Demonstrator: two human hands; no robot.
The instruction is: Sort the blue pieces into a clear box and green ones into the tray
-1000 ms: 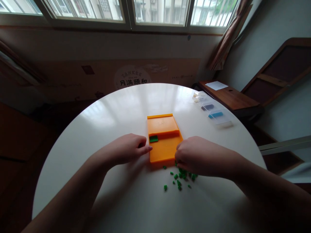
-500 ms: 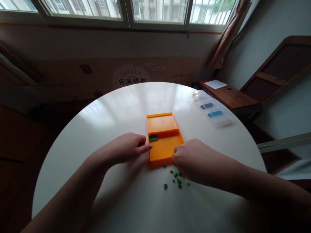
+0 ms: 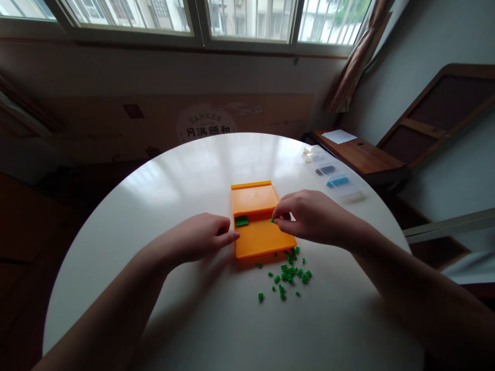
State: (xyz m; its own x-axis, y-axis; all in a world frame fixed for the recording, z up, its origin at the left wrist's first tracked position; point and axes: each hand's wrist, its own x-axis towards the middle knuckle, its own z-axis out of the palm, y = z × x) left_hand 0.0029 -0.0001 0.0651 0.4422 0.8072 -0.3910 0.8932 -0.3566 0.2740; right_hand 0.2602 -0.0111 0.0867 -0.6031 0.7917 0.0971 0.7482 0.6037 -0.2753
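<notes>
An orange tray (image 3: 266,245) lies on the white round table, split by a ridge into a far and a near section. In the near section's upper left corner sits a block of green toy bricks (image 3: 242,221). My left hand (image 3: 204,234) is closed at the tray's left edge, thumb on the rim and fingers curled. Above the right part of the near section, my right hand (image 3: 305,214) pinches a small green brick (image 3: 271,220) between thumb and fingertips. Several loose green bricks (image 3: 288,273) are scattered on the table below the tray's front edge.
A clear plastic compartment box (image 3: 350,190) with blue and dark pieces stands at the table's (image 3: 185,175) right rim. Beyond it is a brown wooden side table (image 3: 363,152) with a paper (image 3: 339,136) on it. Windows and a printed board are behind.
My right hand has moved up from the tray's front right corner to over its near section, with a green brick now showing in its fingertips. More loose bricks are uncovered. My left hand stays put.
</notes>
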